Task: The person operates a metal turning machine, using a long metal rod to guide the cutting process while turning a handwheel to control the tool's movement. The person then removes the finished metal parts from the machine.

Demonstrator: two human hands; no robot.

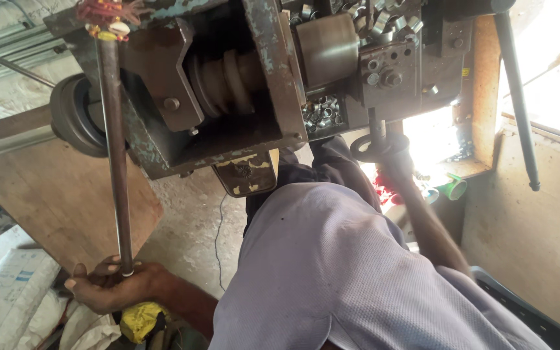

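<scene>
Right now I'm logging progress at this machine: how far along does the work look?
Done: small cut metal rings lie heaped inside the machine, with more up top. In hand: the left hand grips the lower end of a long metal rod that runs up into the machine, and the right hand is on a dark ring handle. Left: most of the rod is uncut.

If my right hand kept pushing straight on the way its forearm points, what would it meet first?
The right hand already grips a dark metal ring handle; straight beyond sits the grey bolted machine block, though depth is unclear.
</scene>
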